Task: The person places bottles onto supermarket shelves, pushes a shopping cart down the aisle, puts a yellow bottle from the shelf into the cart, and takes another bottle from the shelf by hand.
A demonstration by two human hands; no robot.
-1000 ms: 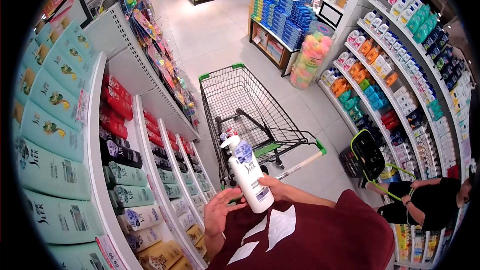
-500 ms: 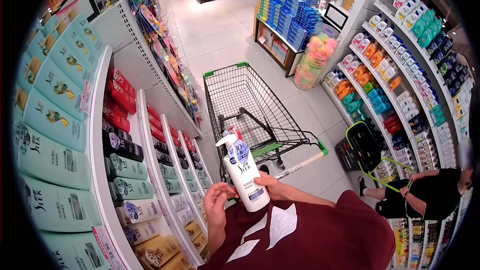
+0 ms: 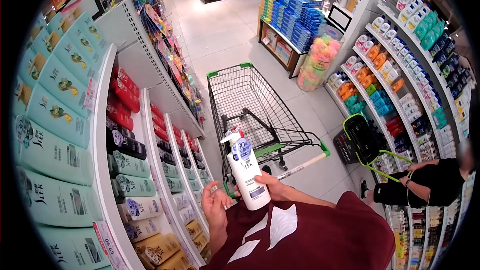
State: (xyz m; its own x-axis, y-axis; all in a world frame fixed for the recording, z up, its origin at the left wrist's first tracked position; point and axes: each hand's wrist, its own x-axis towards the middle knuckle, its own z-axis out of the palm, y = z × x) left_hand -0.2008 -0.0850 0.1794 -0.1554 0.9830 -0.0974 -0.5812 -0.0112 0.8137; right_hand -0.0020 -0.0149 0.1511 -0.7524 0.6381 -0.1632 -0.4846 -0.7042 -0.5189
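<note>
- Currently, a tall white plastic pump bottle [image 3: 250, 182] is held upright with a slight tilt in front of the wearer's chest, its white nozzle turned toward the left-hand shelves.
- By the right hand [image 3: 271, 188], the bottle is gripped at its lower side; the thumb is pressed across the front, while the other fingers are largely hidden, so their exact placing cannot be told.
- Beside the bottle's other side, the left hand [image 3: 216, 207] is raised with its fingers loosely bent and partly spread; whether the bottle is touched by their tips cannot be told.
- Around the bottle's neck, a round lavender-blue tag [image 3: 243, 149] marked "30" is displayed.
- Behind the bottle, a black wire shopping cart [image 3: 240, 90] with green corners is seen on the pale tiled floor.
- To the left, large mint-green bottles [image 3: 55, 152] are lined up on white shelving, with glossy red bottles [image 3: 125, 90] beside them.
- To the right, a black shopping basket [image 3: 345, 147] with a lime-green handle is carried by another person in black clothes [image 3: 442, 182].
</note>
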